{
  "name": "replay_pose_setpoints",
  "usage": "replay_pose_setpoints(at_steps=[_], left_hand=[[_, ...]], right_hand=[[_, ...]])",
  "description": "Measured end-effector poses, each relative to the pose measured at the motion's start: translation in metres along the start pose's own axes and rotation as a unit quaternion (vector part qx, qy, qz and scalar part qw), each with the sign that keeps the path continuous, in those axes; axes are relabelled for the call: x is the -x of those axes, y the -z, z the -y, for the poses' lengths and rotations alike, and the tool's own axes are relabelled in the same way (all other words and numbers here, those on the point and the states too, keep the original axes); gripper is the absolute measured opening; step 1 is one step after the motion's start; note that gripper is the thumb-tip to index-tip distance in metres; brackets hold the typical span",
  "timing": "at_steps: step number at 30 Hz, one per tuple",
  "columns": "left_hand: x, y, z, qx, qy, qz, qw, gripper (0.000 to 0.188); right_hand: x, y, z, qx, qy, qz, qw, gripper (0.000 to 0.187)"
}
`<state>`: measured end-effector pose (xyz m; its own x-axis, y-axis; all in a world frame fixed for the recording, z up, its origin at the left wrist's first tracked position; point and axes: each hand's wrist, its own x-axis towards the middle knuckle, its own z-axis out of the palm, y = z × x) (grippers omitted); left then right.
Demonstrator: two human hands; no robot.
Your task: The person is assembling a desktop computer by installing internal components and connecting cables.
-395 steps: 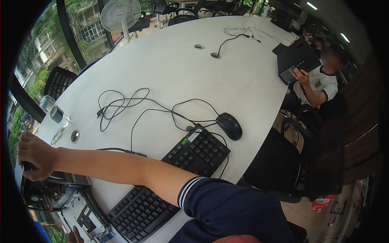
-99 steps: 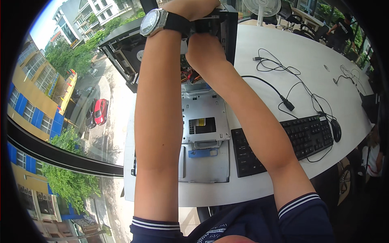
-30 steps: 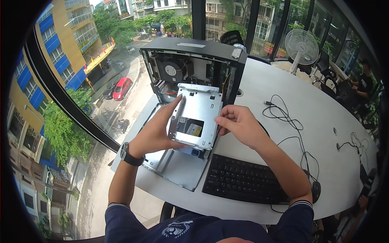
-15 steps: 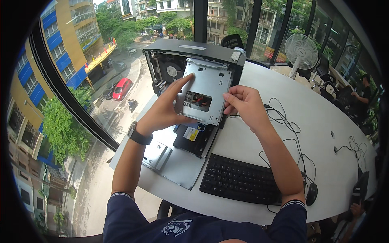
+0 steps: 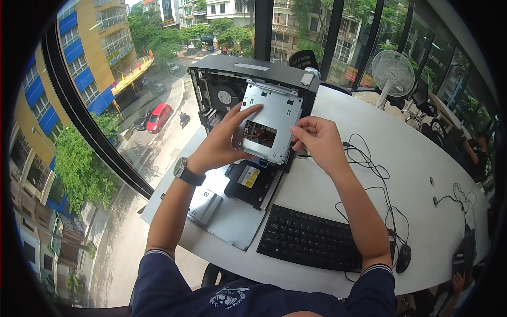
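A silver metal drive bracket with a rectangular cutout sits tilted at the open side of a black desktop computer case. My left hand grips its left side, fingers over the upper face and thumb beneath the near edge. At the bracket's right edge, my right hand pinches with thumb and forefinger; whether it holds the edge itself or something small there is hidden. Red wires show through the cutout. Just below lies a black optical drive with a yellow and white label, on a silver side panel.
A black keyboard lies at the near edge of the white table, with a mouse to its right. Loose black cables run beside my right forearm. A white fan stands beyond the table. Windows rise on the left.
The bracket has shifted slightly toward me and to the right. My left forefinger reaches a little further over its face. My right hand stays at the right edge.
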<state>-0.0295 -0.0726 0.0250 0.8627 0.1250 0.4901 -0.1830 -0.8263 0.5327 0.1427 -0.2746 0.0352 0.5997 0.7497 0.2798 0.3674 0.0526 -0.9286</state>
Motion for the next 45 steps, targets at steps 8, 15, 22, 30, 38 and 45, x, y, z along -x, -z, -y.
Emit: replay_pose_setpoints(at_steps=[8,15,22,30,38,45], left_hand=[[0.002,-0.003,0.006,0.008,-0.016,-0.010,1.000,0.105],[0.003,-0.004,0.008,0.003,-0.018,-0.011,1.000,0.105],[-0.004,-0.006,0.011,0.060,-0.013,-0.016,0.998,0.107],[-0.008,-0.015,0.015,0.003,-0.037,-0.050,0.998,0.109],[-0.018,-0.037,0.028,-0.172,-0.061,-0.128,0.975,0.113],[-0.035,-0.040,0.047,-0.303,-0.101,-0.131,0.938,0.137]], right_hand=[[0.000,-0.001,0.001,0.002,0.003,-0.005,1.000,0.021],[0.000,0.001,0.004,-0.013,0.002,0.004,1.000,0.020],[-0.003,0.005,0.004,0.010,0.005,-0.026,1.000,0.024],[-0.019,0.024,-0.021,0.164,0.083,-0.126,0.975,0.085],[-0.038,0.004,-0.064,0.029,0.094,-0.025,0.995,0.127],[-0.037,-0.003,-0.065,0.052,0.134,-0.080,0.986,0.094]])
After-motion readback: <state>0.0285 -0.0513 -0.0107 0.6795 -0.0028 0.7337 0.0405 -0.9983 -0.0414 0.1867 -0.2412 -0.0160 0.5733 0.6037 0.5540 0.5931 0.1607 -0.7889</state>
